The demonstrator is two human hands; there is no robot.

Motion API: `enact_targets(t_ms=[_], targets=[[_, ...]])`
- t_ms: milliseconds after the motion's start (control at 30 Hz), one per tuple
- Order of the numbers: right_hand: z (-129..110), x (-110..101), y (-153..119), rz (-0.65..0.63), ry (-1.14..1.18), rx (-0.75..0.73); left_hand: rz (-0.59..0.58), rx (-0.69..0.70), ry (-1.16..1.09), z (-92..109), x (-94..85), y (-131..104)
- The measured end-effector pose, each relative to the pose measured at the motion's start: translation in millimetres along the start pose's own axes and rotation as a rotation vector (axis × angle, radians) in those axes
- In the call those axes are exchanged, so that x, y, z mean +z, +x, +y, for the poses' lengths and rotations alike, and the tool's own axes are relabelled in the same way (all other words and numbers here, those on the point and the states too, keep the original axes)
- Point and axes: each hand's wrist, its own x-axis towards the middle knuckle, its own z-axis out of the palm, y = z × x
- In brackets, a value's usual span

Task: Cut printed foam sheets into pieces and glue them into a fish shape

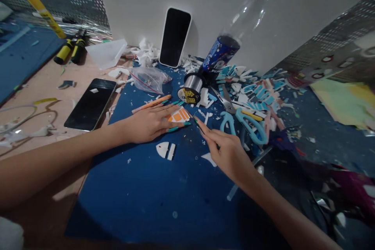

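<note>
My left hand (150, 122) lies flat with its long-nailed fingers stretched out. It presses a small white piece with orange blocks (179, 116) onto the blue mat (164, 199). My right hand (224, 144) is closed in a pinch around a thin pointed tool (191, 116), most of it hidden by the fingers. The tool's tip meets the right edge of the orange-and-white piece. An orange pencil-like stick (152, 103) lies behind my left hand. Nearer to me rest a white half-oval piece (162, 149) and a small white strip (171, 151). A white scrap (209, 159) sits under my right hand.
Light-blue-handled scissors (234, 115), a wire spool (191, 88) and a plastic bottle (234, 35) stand or lie beyond my hands among white and blue scraps (260, 93). One phone (175, 37) leans on the white board; another phone (90, 104) lies at left.
</note>
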Motion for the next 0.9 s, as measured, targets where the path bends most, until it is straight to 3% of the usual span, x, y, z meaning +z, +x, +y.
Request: enact_targets(t_ms=[533,900], targets=[[-4.5,6.1,-3.7,0.007,0.008,0.090,0.035,0.018,0.022,-2.6,3.7,0.0],[-5.4,8.8,-3.0,0.001,-0.009,0.083,-0.018,-0.011,-0.013,-0.9,-0.5,0.5]])
